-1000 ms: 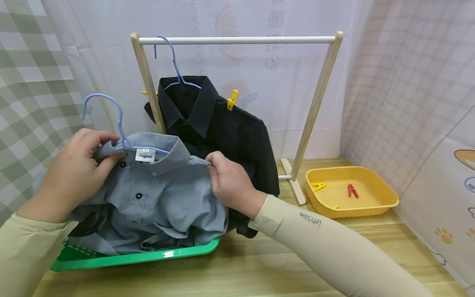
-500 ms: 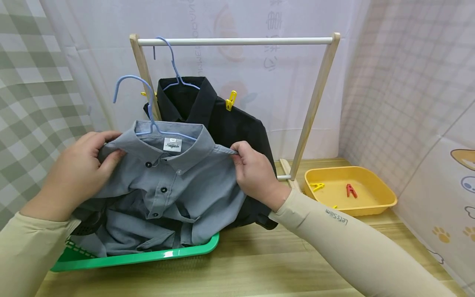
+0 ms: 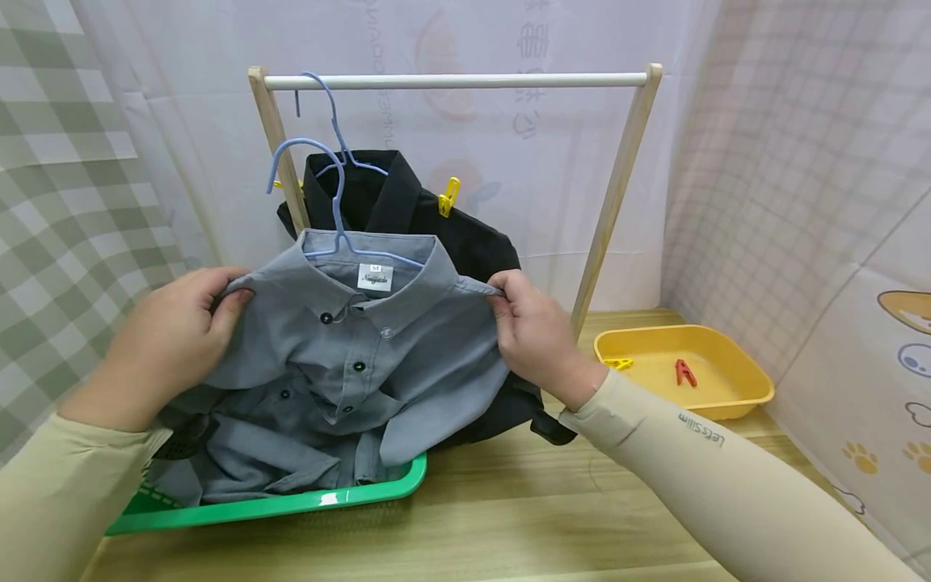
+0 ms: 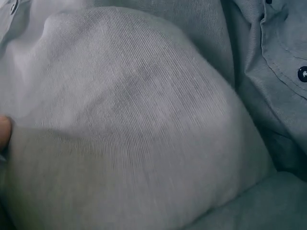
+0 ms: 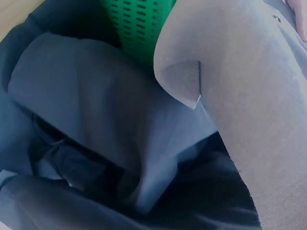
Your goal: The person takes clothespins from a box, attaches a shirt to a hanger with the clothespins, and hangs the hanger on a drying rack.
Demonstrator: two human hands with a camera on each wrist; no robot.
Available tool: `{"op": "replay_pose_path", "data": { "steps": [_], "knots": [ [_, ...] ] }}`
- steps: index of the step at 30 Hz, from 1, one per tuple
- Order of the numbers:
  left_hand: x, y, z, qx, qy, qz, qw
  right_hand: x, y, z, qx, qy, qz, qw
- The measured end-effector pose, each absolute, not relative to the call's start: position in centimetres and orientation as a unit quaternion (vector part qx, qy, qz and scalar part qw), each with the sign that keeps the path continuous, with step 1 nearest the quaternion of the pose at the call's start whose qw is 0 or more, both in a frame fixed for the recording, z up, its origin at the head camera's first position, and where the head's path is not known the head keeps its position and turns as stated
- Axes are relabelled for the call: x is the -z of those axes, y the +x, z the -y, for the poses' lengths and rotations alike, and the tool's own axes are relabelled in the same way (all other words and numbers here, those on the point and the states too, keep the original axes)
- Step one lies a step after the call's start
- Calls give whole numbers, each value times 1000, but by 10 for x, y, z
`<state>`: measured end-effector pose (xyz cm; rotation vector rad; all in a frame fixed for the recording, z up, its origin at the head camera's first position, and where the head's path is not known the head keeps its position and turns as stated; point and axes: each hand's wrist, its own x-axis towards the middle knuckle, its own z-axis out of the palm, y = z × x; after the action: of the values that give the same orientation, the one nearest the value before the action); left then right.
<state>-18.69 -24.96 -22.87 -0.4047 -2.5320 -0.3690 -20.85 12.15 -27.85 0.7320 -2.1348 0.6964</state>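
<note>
A grey-blue button shirt [image 3: 436, 339] is stretched between my two hands, its collar facing me and a white label inside the neck. Inside its collar sits a blue hanger [image 3: 338, 202], the hook standing up above the neckline. My left hand [image 3: 170, 339] pinches the shirt's left-side shoulder between thumb and fingers. At the other shoulder seam, my right hand [image 3: 538, 335] pinches the cloth. The shirt's lower part lies bunched in a green basket [image 3: 313, 503]. Both wrist views are filled mostly by shirt cloth [image 4: 144, 105], and the basket's slotted wall [image 5: 139, 28] shows in the right one.
Behind the shirt stands a wooden rack with a white rail [image 3: 465, 81]. A black shirt [image 3: 465, 234] hangs there on another blue hanger, a yellow clothespin [image 3: 449, 196] on its shoulder. On the right, a yellow tray [image 3: 720, 339] holds a red clothespin [image 3: 685, 373] and a yellow one.
Both hands have shifted right, raising and spreading the grey-blue shirt with its hanger. The left hand has moved its grip from beside the collar out to the shoulder.
</note>
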Motion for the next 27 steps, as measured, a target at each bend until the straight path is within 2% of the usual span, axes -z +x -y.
{"op": "replay_pose_path", "data": {
  "steps": [19, 27],
  "knots": [
    [237, -188, 231, 95, -153, 943, 280, 276, -210, -154, -239, 280, 833, 413],
    [249, -192, 224, 85, -158, 948, 262, 283, -212, -164, -222, 280, 838, 412]
  ]
}}
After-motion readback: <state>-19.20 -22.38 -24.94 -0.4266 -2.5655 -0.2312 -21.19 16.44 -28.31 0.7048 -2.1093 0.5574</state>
